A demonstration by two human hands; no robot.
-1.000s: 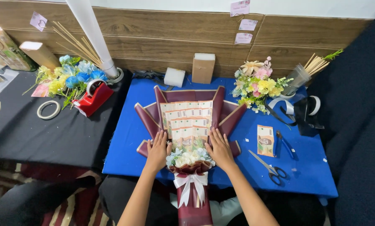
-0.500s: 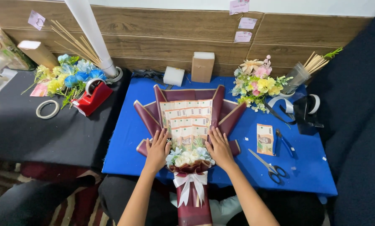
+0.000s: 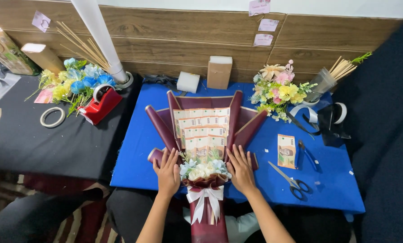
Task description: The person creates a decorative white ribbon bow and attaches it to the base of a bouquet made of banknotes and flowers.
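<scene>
Left hand (image 3: 167,173) and right hand (image 3: 240,168) lie flat and open, flanking the maroon banknote bouquet (image 3: 203,135), unmoved since earlier. Beyond it stand a brown carton (image 3: 219,72) and pink wall notes (image 3: 260,6).

Bright, even light falls from above, leaving only soft, short shadows on the blue table (image 3: 138,148). The picture is sharp at the centre. Wide-angle distortion bends the wooden wall (image 3: 174,40) and stretches the near corners, which stay dim.
</scene>
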